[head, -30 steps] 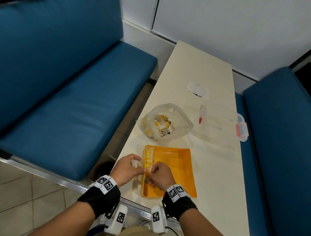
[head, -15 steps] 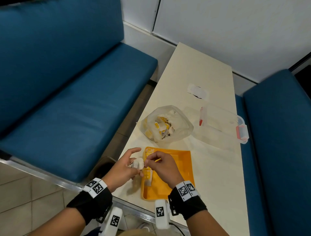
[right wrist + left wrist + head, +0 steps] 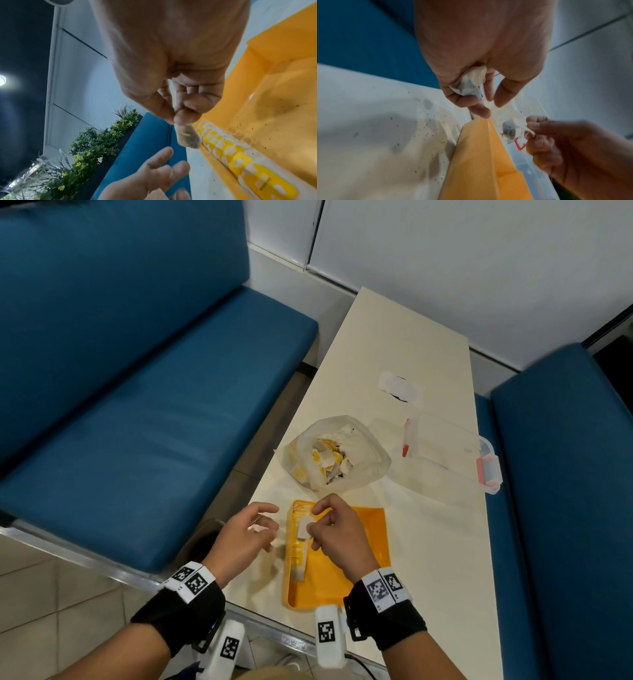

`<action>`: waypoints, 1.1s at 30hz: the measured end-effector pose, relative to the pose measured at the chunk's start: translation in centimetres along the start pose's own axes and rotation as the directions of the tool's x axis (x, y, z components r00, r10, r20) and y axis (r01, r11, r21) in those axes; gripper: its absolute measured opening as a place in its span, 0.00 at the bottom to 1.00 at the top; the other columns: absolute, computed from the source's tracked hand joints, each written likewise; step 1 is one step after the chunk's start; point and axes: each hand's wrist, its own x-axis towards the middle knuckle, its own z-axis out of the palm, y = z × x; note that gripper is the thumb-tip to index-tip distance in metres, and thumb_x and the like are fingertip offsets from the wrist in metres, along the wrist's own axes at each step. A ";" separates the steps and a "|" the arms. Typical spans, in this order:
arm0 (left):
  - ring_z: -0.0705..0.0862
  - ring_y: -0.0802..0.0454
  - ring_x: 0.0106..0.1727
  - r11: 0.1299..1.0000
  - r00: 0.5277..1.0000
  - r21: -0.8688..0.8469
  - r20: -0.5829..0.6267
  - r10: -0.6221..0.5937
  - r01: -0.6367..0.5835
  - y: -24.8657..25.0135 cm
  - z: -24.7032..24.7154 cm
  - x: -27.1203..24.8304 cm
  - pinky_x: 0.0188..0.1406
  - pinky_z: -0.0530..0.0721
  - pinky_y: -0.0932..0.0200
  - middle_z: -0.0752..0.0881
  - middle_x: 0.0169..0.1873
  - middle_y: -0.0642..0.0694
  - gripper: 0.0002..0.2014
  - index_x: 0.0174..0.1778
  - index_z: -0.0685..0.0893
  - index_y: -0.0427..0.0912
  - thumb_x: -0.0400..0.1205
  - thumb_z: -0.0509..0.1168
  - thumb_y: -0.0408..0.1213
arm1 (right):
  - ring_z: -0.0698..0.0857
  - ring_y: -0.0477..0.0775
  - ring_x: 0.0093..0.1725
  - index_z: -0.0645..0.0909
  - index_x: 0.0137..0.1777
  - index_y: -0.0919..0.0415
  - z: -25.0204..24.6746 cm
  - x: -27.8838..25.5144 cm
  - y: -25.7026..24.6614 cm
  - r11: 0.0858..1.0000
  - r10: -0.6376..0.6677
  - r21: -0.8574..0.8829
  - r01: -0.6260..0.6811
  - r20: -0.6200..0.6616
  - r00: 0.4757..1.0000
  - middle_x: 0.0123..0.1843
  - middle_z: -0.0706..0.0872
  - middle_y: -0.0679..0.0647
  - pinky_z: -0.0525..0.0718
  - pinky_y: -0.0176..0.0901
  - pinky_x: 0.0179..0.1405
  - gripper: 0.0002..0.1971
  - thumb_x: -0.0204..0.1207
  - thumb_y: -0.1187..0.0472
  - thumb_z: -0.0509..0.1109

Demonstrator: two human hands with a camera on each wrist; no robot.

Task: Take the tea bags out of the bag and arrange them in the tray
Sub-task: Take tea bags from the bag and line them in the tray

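An orange tray [image 3: 346,570] lies at the table's near edge, with a row of yellow-tagged tea bags [image 3: 298,546] along its left wall. Behind it stands a clear plastic bag [image 3: 363,453] with several tea bags inside. My right hand [image 3: 313,523] hovers over the tray's left side and pinches a tea bag [image 3: 303,528] between thumb and forefinger; the bag [image 3: 187,136] hangs just above the row [image 3: 231,152]. My left hand [image 3: 270,522] is beside the tray's left rim, fingers curled around another white tea bag [image 3: 471,81] in its palm.
A clear lidded container [image 3: 445,453] with red latches sits right of the bag, and a white wrapper [image 3: 400,386] lies farther back. Blue benches [image 3: 137,405] flank the narrow table [image 3: 438,559] on both sides. A dark round bin [image 3: 205,539] stands below the table's left edge.
Both hands rose from the row in the tray. A tea bag held between them is now in the right hand alone, and the left hand has drawn away to the left.
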 end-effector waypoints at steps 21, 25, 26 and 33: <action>0.83 0.64 0.32 0.947 0.960 0.178 0.131 0.247 -0.268 0.5 1.8 -0.2 0.34 0.78 0.70 0.88 0.30 0.62 0.09 0.37 0.91 0.56 0.83 0.74 0.42 | 0.80 0.43 0.28 0.88 0.44 0.66 -0.5 -0.9 0.6 0.988 -0.096 0.126 0.088 0.063 0.993 0.28 0.85 0.46 0.75 0.32 0.27 0.03 0.75 0.66 0.77; 0.87 0.61 0.36 0.964 0.965 0.137 0.167 0.204 -0.227 0.1 1.5 -0.2 0.39 0.85 0.62 0.92 0.38 0.55 0.02 0.48 0.93 0.55 0.81 0.76 0.45 | 0.82 0.48 0.27 0.84 0.47 0.73 -0.8 -0.8 0.7 0.985 -0.086 0.152 0.077 0.058 0.995 0.30 0.87 0.59 0.75 0.39 0.25 0.05 0.78 0.68 0.74; 0.87 0.59 0.37 0.968 0.972 0.145 0.142 0.186 -0.206 -0.2 1.4 -0.1 0.41 0.88 0.59 0.92 0.40 0.53 0.04 0.51 0.92 0.56 0.81 0.76 0.45 | 0.83 0.50 0.28 0.83 0.48 0.73 -0.9 -0.7 0.9 0.985 -0.085 0.156 0.075 0.054 0.995 0.31 0.88 0.61 0.75 0.40 0.25 0.06 0.79 0.69 0.73; 0.89 0.56 0.32 0.962 0.998 0.270 0.065 0.012 -0.029 -1.8 1.2 0.3 0.38 0.83 0.65 0.91 0.41 0.46 0.16 0.60 0.84 0.57 0.78 0.78 0.49 | 0.86 0.52 0.25 0.80 0.45 0.64 -0.7 -0.6 4.9 0.998 0.063 0.010 -0.066 0.193 0.979 0.30 0.88 0.63 0.78 0.41 0.22 0.04 0.80 0.68 0.72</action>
